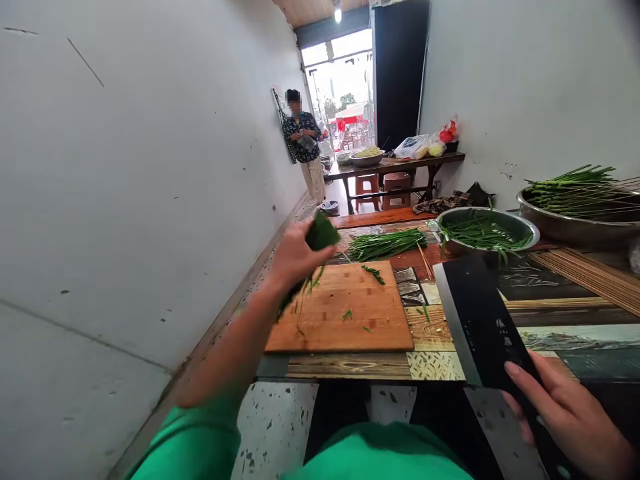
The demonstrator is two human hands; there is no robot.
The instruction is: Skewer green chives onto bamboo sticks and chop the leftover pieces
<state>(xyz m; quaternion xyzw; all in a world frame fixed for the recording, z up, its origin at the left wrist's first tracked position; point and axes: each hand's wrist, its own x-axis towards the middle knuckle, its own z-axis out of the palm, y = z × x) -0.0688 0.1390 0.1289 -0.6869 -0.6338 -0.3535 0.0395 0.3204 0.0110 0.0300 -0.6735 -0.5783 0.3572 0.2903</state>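
Observation:
Fingers of my left hand [295,257] are wrapped round a bundle of green chives [323,231], raised over the left side of a wooden cutting board [360,320]. The cut end of the bundle faces right, and some strands hang below the hand. My right hand [570,407] grips a black cleaver [480,313] by its handle, the blade standing off the board's right side. A few chive scraps [373,274] lie on the board. Behind it rests a pile of long chives [387,244].
A steel bowl of cut chives [487,230] and a larger steel basin [580,227] with greens and skewers stand at right. Thin wooden sticks [590,277] lie before them. A white wall [125,200] runs along the left. Farther back, a person [303,137] stands near another table [400,163].

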